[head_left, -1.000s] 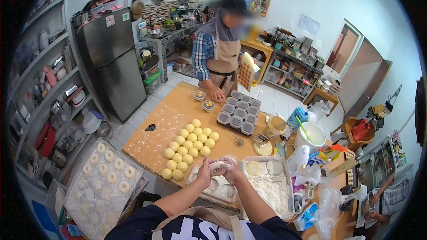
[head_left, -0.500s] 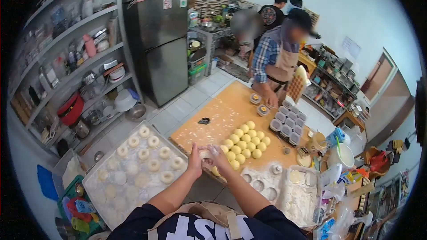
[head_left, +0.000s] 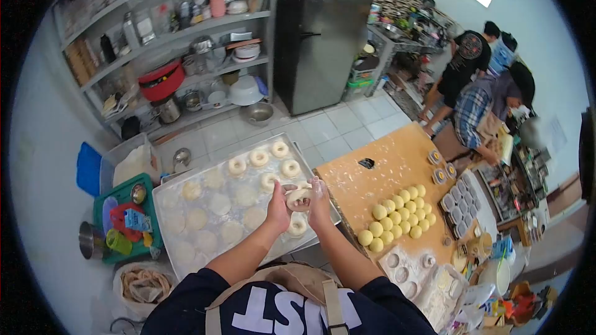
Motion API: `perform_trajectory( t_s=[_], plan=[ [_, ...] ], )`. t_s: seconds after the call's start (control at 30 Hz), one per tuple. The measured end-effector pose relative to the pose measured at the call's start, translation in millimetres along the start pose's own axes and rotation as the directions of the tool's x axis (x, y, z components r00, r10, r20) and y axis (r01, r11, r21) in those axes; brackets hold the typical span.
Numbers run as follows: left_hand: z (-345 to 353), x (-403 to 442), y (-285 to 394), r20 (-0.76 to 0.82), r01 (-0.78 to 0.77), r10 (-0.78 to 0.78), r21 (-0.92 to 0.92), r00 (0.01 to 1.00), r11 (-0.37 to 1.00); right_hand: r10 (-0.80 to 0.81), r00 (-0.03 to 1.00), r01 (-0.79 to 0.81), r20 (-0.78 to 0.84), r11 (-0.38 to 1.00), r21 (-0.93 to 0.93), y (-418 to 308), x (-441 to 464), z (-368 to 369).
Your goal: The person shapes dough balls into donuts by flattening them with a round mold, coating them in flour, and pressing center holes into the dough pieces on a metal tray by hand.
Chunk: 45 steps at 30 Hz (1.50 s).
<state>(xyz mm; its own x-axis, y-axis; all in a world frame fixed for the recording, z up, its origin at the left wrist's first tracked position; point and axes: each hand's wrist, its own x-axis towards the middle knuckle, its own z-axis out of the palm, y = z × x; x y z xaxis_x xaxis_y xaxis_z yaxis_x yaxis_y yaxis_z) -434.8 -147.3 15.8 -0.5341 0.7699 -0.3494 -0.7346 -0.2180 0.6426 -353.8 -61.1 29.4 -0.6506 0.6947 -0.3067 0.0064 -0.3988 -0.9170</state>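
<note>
A ring of dough [head_left: 298,198] is held between my left hand [head_left: 279,206] and my right hand [head_left: 319,203], fingers around its sides. Both hands are over the right part of a large floured tray [head_left: 162,201]. Rings of dough [head_left: 259,158] lie along the tray's far and right parts, and flat pale rounds [head_left: 220,205] cover its left and middle. On the wooden table [head_left: 347,177] to the right sit several yellow dough balls [head_left: 395,217]. A mould with round hollows [head_left: 400,273] lies at the table's near edge.
Shelves [head_left: 167,38] and a fridge [head_left: 326,37] stand beyond the tray. A green basket [head_left: 102,211] is at the left. Dark cups [head_left: 460,205] and a flour tray [head_left: 439,294] are at the right. Two people, one in plaid [head_left: 474,111], one in black [head_left: 470,53], stand at the back right.
The view has swung left, and my hands have moved from the table to above the tray with the dough ring still between them. The person in plaid now leans toward the back right.
</note>
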Motion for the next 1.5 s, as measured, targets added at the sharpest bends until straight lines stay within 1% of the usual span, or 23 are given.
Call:
perform_trajectory(
  t_s=[0.07,0.13,0.17,0.27,0.3,0.33,0.43,0.47,0.5,0.53,0.57,0.63,0.67,0.93,0.97,1.0,1.1,1.13,1.23,1.27,1.37,1.4,1.5],
  plan=[
    [-12,-3,13,-0.062,-0.025,0.023,-0.029,0.998,0.999,0.103,0.985,-0.096,0.135,0.993,-0.061,6,4,16],
    [-18,-9,37,-0.085,0.098,-0.078,0.261,0.993,0.96,0.134,0.949,-0.11,0.286,0.989,-0.099,12,10,28],
    [-23,-12,46,-0.111,0.162,-0.128,0.396,0.986,0.904,0.109,0.965,-0.094,0.239,0.993,-0.074,15,12,34],
    [-34,-8,34,-0.173,-0.052,0.062,0.058,0.983,0.997,0.026,0.999,-0.027,0.041,0.999,0.033,24,20,52],
    [-34,-11,33,-0.192,-0.112,0.093,-0.093,0.977,0.989,0.024,0.997,-0.021,0.076,0.999,-0.04,23,19,56],
    [-40,-10,33,-0.191,-0.128,0.111,-0.079,0.975,0.989,0.023,0.994,-0.011,0.11,0.994,-0.11,22,17,60],
    [-51,-19,58,-0.142,0.099,-0.058,0.298,0.988,0.949,0.066,0.976,-0.028,0.207,0.983,-0.183,13,16,71],
    [-57,-15,57,-0.162,0.076,-0.017,0.364,0.987,0.928,0.09,0.968,-0.046,0.236,0.981,-0.187,8,16,72],
    [-57,-15,55,-0.167,0.002,0.03,0.19,0.986,0.982,0.112,0.959,-0.062,0.259,0.979,-0.192,6,15,74],
    [-53,-16,49,-0.175,-0.077,0.077,0.011,0.982,0.997,0.135,0.962,-0.133,0.236,0.991,-0.025,6,14,78],
    [-50,-15,44,-0.188,-0.156,0.124,-0.167,0.974,0.974,0.052,0.975,-0.048,0.215,0.999,-0.026,10,14,81],
    [-51,-11,40,-0.274,-0.22,0.168,-0.175,0.947,0.96,-0.121,0.977,0.127,0.177,0.992,-0.025,18,10,90],
    [-53,-8,40,-0.292,-0.207,0.154,-0.16,0.944,0.965,-0.069,0.973,0.097,0.218,0.988,-0.121,15,10,86],
    [-37,-10,45,-0.315,-0.12,0.045,-0.223,0.948,0.967,-0.088,0.954,0.115,0.286,0.99,-0.078,14,27,75],
    [-39,-12,47,-0.305,-0.062,0.024,-0.116,0.952,0.991,-0.051,0.953,0.085,0.297,0.991,-0.103,15,28,74],
    [-38,-13,55,-0.295,-0.005,0.002,-0.009,0.956,1.0,0.148,0.954,-0.121,0.259,0.986,-0.118,-6,15,79],
    [-42,-18,67,-0.185,0.098,-0.066,0.169,0.98,0.981,0.316,0.872,-0.208,0.374,0.931,-0.301,-23,22,77],
    [-43,-20,68,-0.132,0.111,-0.084,0.208,0.988,0.972,0.181,0.929,-0.08,0.321,0.95,-0.303,-3,33,78],
    [-25,-21,57,-0.263,-0.121,0.05,-0.26,0.964,0.958,0.109,0.978,-0.09,0.179,0.99,-0.112,-4,18,88],
    [-47,-10,46,-0.234,-0.116,0.052,-0.271,0.971,0.956,0.048,0.986,-0.053,0.162,0.998,0.024,21,30,83],
    [-59,-13,62,-0.175,0.085,-0.045,0.227,0.984,0.97,0.084,0.909,0.058,0.407,0.944,-0.324,39,54,71],
    [-54,-15,64,-0.228,0.069,-0.013,0.237,0.973,0.969,0.168,0.893,-0.057,0.418,0.963,-0.265,21,46,77],
    [-51,-11,50,-0.241,-0.123,0.061,-0.252,0.969,0.96,0.076,0.979,-0.077,0.188,0.997,-0.005,22,34,92]
  ],
)
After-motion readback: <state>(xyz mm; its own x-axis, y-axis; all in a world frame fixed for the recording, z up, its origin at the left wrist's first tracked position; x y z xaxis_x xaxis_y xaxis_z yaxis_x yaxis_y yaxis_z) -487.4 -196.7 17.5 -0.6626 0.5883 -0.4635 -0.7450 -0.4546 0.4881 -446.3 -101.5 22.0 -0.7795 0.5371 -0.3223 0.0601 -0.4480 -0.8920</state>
